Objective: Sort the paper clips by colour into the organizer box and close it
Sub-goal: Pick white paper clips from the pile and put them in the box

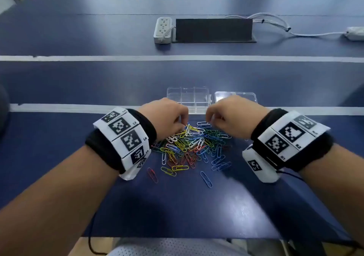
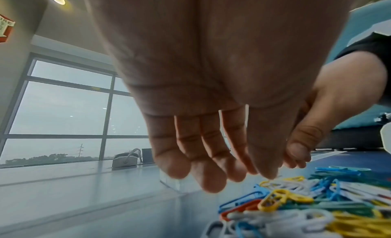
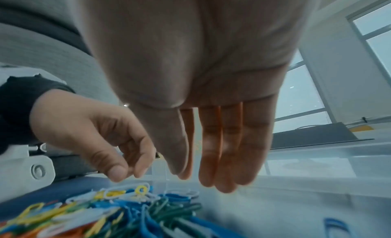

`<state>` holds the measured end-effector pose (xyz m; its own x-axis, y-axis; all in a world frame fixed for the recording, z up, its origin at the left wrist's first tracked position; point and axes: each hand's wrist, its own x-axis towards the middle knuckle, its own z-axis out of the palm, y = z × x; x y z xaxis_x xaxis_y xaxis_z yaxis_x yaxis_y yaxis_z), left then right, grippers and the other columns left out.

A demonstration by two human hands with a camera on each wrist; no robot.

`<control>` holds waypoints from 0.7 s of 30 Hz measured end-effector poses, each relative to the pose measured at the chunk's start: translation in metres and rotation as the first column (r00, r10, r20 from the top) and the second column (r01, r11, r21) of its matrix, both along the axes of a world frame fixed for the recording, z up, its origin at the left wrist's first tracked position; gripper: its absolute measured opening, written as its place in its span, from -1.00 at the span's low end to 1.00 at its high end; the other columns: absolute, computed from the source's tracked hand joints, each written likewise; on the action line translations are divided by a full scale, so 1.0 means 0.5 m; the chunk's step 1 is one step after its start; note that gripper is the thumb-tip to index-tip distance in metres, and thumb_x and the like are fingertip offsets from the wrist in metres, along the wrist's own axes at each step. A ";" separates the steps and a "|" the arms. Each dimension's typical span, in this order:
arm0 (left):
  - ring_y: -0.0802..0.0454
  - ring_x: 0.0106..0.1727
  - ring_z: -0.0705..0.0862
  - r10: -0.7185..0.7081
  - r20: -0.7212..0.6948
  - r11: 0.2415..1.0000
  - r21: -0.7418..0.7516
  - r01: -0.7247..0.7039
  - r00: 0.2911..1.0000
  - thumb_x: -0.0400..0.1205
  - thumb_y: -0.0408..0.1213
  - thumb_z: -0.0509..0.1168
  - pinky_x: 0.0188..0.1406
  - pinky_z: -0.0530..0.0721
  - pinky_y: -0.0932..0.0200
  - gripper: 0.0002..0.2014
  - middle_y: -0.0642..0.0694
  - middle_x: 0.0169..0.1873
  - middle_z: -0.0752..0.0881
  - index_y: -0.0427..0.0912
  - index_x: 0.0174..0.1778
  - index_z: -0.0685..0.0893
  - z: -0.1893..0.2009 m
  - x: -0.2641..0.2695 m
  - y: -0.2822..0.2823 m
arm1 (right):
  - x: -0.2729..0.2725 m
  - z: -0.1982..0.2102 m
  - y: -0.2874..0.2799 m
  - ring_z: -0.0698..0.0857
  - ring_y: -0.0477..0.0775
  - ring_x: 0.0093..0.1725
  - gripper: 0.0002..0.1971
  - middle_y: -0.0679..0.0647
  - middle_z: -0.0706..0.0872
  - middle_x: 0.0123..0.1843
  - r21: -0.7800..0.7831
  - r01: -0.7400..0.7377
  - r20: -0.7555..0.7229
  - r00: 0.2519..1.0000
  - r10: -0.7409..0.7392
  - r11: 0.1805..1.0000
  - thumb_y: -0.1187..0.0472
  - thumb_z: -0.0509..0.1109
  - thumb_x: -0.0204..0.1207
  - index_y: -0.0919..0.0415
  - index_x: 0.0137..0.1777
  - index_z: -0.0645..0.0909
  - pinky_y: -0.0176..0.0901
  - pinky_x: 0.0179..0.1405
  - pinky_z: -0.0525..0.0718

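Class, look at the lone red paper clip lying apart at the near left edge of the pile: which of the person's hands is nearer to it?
Left. The left hand reaches into the pile's far left side, beyond the red paper clip, with its wrist nearly above it. The right hand hovers over the pile's far right side, clearly farther off.

The clips [image 1: 192, 147] lie in a pile on the table [image 1: 78, 82], near the front edge. The box [image 1: 189, 99] sits just behind the pile, w/ its lid [image 1: 246, 96] open flat to the right. Left grip [image 1: 167, 117] is over the pile's back left, right grip [image 1: 226, 113] over its back right. Far behind the box: a power strip [image 1: 163, 30], w/ a flat panel [image 1: 213, 30] to its right.
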<state>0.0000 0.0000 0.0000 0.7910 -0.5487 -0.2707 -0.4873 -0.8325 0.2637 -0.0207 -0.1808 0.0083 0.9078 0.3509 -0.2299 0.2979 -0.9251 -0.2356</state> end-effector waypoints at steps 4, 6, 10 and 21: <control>0.07 -0.14 0.57 0.038 0.000 0.999 0.027 -0.038 0.999 0.62 -0.18 0.26 0.10 0.67 0.05 -0.88 0.13 -0.25 0.60 0.00 0.02 0.66 0.000 0.008 -0.005 | 0.021 -0.010 0.028 0.70 0.22 0.08 -0.77 0.14 0.78 0.03 -0.102 -0.009 0.011 1.000 0.010 0.995 0.18 0.27 0.56 0.01 0.06 0.76 0.07 0.13 0.69; 0.06 -0.13 0.59 0.026 0.002 0.999 0.033 -0.026 1.000 0.61 -0.20 0.26 0.07 0.66 0.08 -0.86 0.10 -0.21 0.61 0.00 0.03 0.68 0.002 0.009 -0.014 | 0.027 -0.015 0.034 0.71 0.24 0.03 -0.80 0.16 0.76 -0.03 -0.145 -0.023 0.018 1.000 0.026 0.989 0.19 0.32 0.54 0.04 0.01 0.78 0.05 0.05 0.72; 0.09 -0.15 0.57 0.041 0.038 0.997 0.061 -0.043 0.998 0.60 -0.24 0.29 -0.07 0.53 0.22 -0.87 0.08 -0.20 0.62 -0.01 -0.02 0.71 0.017 0.009 -0.008 | 0.030 -0.019 0.027 0.72 0.24 -0.03 -0.85 0.16 0.78 -0.14 -0.153 -0.019 0.009 1.000 0.021 0.988 0.18 0.36 0.49 0.22 -0.16 0.73 -0.01 -0.01 0.73; 0.08 -0.12 0.56 0.117 -0.024 0.980 0.164 -0.111 0.993 0.49 -0.20 0.47 -0.12 0.51 0.24 -0.78 0.07 -0.18 0.62 -0.05 0.05 0.74 0.017 -0.028 0.003 | 0.010 0.005 0.022 0.70 0.16 0.07 -0.71 0.09 0.74 0.06 0.027 -0.008 -0.030 1.000 0.009 1.000 0.24 0.27 0.53 -0.03 0.20 0.65 -0.05 0.09 0.67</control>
